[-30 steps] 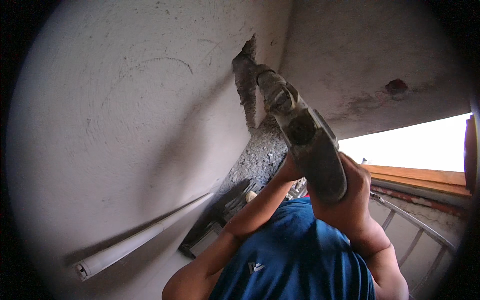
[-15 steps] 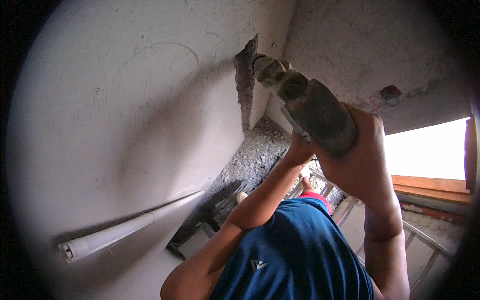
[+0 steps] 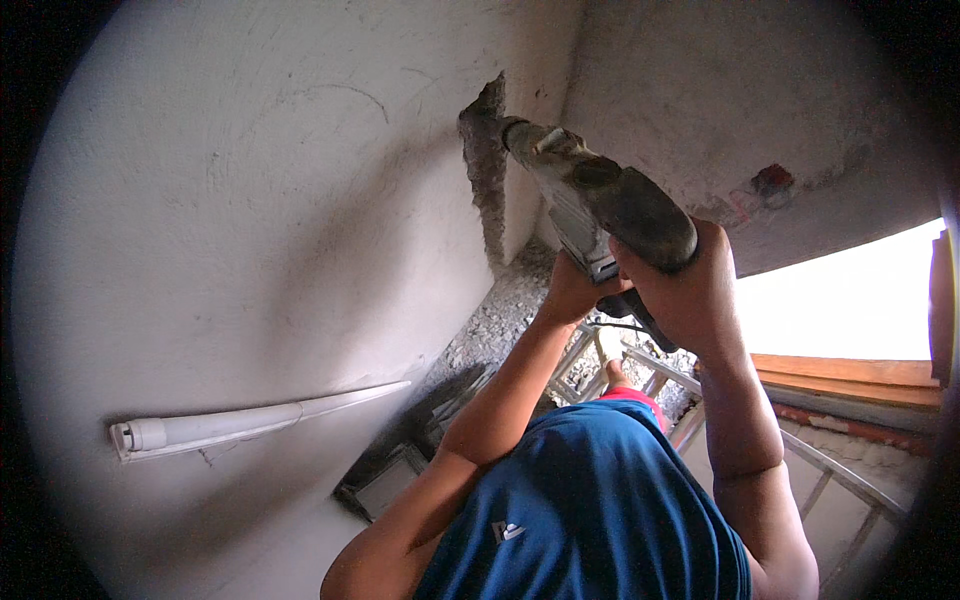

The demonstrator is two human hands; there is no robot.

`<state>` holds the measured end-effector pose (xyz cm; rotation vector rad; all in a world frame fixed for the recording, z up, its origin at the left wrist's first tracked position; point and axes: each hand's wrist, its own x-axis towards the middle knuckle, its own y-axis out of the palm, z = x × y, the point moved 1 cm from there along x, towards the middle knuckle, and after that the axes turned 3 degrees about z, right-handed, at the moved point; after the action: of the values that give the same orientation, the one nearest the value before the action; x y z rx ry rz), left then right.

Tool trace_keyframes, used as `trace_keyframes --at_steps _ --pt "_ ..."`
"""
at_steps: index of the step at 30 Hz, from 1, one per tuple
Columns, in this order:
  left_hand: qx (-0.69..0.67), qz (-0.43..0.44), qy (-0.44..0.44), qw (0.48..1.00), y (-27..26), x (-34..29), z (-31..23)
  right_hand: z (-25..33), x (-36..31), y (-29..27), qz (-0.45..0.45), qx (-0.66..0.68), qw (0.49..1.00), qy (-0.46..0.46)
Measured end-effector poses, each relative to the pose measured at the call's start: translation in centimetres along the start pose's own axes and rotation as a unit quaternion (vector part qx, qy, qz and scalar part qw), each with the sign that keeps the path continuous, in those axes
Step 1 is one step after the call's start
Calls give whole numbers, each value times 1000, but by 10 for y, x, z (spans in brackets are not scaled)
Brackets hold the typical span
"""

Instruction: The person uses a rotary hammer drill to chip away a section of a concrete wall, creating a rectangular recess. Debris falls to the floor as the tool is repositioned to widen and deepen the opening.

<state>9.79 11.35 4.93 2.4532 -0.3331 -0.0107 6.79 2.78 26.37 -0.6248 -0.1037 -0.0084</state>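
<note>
A dusty grey hammer drill [image 3: 640,212] points up and to the left. Its front end is close to a broken-out strip [image 3: 485,165] in the wall's corner edge; whether a bit touches the masonry is hidden. Wrapped around the rear handle is my right hand [image 3: 695,285], its fingers closed. Beneath the drill body, my left hand [image 3: 578,287] closes on the underside, partly covered by the tool. A dark cable or grip part [image 3: 650,320] hangs below the right hand.
A white tube lamp [image 3: 260,420] is fixed along the left wall. Rubble [image 3: 490,325] covers the floor by the corner. A metal ladder [image 3: 835,465] is below me, with one bare foot [image 3: 615,372] near its rungs. At right is a bright window opening [image 3: 840,300] with a wooden frame.
The hammer drill's rear and my right hand have shifted left, and the tool has rolled so more of its side shows. Its front end stays near the broken strip.
</note>
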Motion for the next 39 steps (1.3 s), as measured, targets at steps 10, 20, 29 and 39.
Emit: trace_keyframes --at_steps 10,20,29,39 --pt "121 47 9 991 -47 -25 24 -67 -42 33 -3 91 995 45" --pt "237 59 -100 965 -45 -27 15 -117 -44 30 -17 173 976 135" --pt "195 26 -34 980 -35 -18 23 -87 -23 11 -14 110 991 70" --pt "250 18 -24 968 -19 -7 15 -98 -14 -4 25 111 982 150"
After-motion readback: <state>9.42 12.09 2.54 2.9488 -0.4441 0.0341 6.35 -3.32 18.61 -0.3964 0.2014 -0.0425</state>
